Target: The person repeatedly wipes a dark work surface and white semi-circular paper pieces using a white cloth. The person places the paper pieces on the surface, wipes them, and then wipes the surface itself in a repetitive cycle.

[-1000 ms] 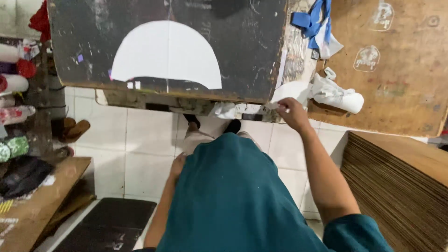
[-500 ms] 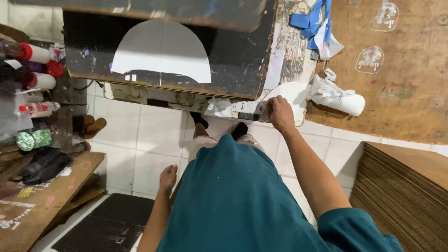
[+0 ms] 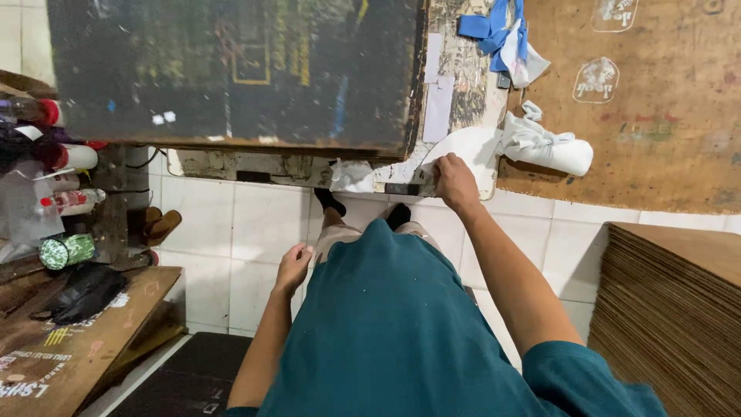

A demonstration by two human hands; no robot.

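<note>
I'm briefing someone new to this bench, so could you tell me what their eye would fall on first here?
First, the big dark board filling the upper left, its face scuffed and paint-flecked. Next, the right hand at the bench edge, resting on a white curved piece just left of a bundled white cloth. The left hand hangs free over the tiled floor, beside the teal shirt.

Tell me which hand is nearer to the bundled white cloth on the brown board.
Right. The right hand rests at the table edge on a white piece, just left of the white cloth. The left hand hangs low beside the person's body, far below and left of it.
</note>
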